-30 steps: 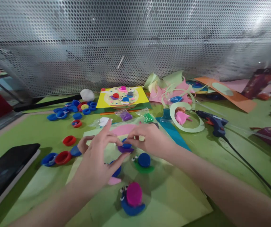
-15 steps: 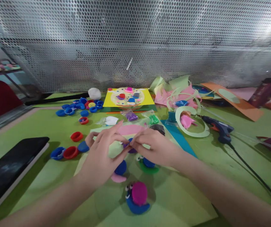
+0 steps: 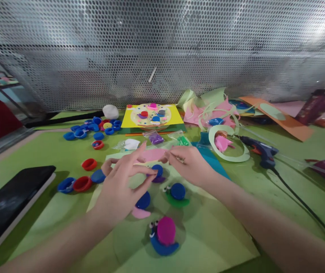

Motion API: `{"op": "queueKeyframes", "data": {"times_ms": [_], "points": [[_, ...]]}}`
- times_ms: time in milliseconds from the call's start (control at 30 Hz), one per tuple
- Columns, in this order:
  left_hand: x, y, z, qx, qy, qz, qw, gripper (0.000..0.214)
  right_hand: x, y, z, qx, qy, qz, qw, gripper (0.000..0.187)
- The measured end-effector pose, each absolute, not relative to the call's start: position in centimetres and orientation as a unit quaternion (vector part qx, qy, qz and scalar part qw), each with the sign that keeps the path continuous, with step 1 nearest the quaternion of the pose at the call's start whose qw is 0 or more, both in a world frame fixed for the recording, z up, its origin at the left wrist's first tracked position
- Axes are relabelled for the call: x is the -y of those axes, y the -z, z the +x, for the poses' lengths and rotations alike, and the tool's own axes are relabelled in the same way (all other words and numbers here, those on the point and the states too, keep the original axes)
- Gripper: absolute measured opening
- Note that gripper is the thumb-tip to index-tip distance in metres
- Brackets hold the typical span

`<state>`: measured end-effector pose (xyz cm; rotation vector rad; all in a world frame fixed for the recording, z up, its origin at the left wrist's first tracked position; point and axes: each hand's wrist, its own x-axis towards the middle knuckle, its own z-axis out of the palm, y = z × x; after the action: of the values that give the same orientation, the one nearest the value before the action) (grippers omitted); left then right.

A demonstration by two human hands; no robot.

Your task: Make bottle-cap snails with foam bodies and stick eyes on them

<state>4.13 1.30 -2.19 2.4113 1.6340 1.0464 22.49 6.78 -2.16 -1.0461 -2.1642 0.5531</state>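
Note:
On a light green paper sheet (image 3: 213, 235) lie several small clay snails with bottle-cap shells. My left hand (image 3: 119, 185) hovers over the sheet with fingers spread, and its fingertips touch the purple snail with a blue cap (image 3: 158, 173). My right hand (image 3: 191, 165) sits just right of that snail, its fingers pinched together near the pink oval paper (image 3: 153, 154); what they hold is too small to make out. A green snail (image 3: 176, 194), a pink snail (image 3: 141, 205) and a blue snail with a magenta shell (image 3: 164, 236) lie nearer to me.
Blue and red bottle caps (image 3: 83, 182) lie left of the sheet, with more caps (image 3: 94, 129) further back. A black tablet (image 3: 9, 201) sits at the near left. A blue glue gun (image 3: 260, 151) with its cord lies right. Paper scraps (image 3: 208, 110), a yellow card (image 3: 151, 115) and a perforated metal wall (image 3: 162, 49) stand behind.
Both hands were pinching together at the purple snail. Now the right hand has drawn back and up to the right, the left fingers have spread, and the snail shows on the sheet.

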Motion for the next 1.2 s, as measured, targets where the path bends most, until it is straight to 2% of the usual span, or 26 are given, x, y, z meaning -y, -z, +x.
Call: {"op": "queueKeyframes", "data": {"times_ms": [167, 400, 633, 1000, 1200], "points": [[-1.6, 2.5, 5.0, -0.523, -0.293, 0.799, 0.049, 0.054, -8.3, 3.2, 23.2, 0.797, -0.202, -0.447, 0.352, 0.033], [-2.3, 2.6, 5.5, -0.48, -0.207, 0.844, 0.12, 0.06, -8.8, 3.7, 23.2, 0.804, -0.186, -0.451, 0.339, 0.03], [-2.2, 2.8, 5.6, -0.473, -0.174, 0.848, 0.162, 0.069, -8.7, 3.7, 23.2, 0.812, -0.177, -0.45, 0.328, 0.03], [-2.4, 2.4, 5.8, -0.472, -0.094, 0.85, 0.214, 0.073, -8.8, 3.8, 23.1, 0.823, -0.163, -0.444, 0.314, 0.028], [-2.4, 2.2, 5.8, -0.462, -0.081, 0.859, 0.204, 0.079, -8.9, 3.9, 23.0, 0.826, -0.16, -0.442, 0.312, 0.028]]}}
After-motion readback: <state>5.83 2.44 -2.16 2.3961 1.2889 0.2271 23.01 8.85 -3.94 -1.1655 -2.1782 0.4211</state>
